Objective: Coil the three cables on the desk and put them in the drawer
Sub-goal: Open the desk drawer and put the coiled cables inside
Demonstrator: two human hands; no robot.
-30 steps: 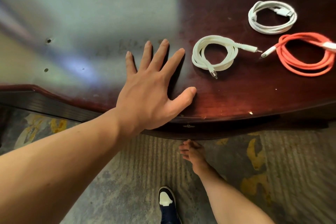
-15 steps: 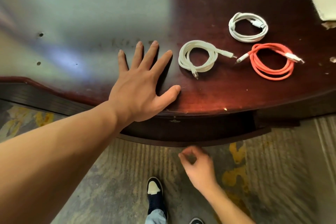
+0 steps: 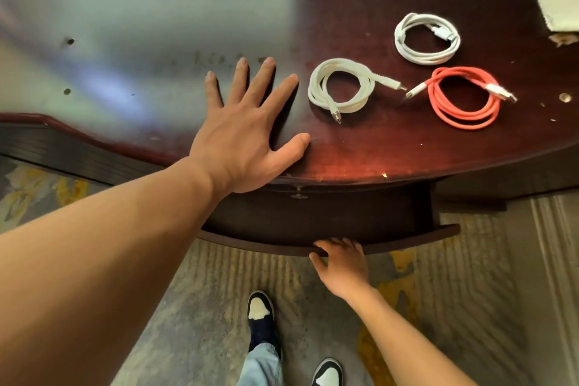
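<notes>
**Drawer's out now, cables haven't budged**

Pulled further out than half a second ago, the drawer [image 3: 313,222] now shows a wide dark opening under the table [image 3: 360,150] edge, and its curved front sits well forward of the tabletop. So far nothing is visible inside it, it's just dark in there.

Biggest thing in view is that dark red wooden table, glossy with a big pale glare across its left half. Below it there's patterned carpet [image 3: 194,291] with yellow blotches, plus two dark-and-white sneakers [image 3: 259,310] and a bit of light jeans.

Left hand [image 3: 244,141] lies flat on the tabletop near the front edge, fingers spread and straight, holding nothing. Right hand [image 3: 341,263] is down at the drawer front, fingers curled over its top edge, gripping it.

All three cables sit coiled on the table, right of the left hand. The orange cable [image 3: 463,113] is farthest right, with its white plugs sticking out. The cream cable [image 3: 338,103] is closest to the left hand, one plug pointing at the orange one. The white cable [image 3: 426,53] is behind those two, a little further back on the table. None of the coils touch each other.
</notes>
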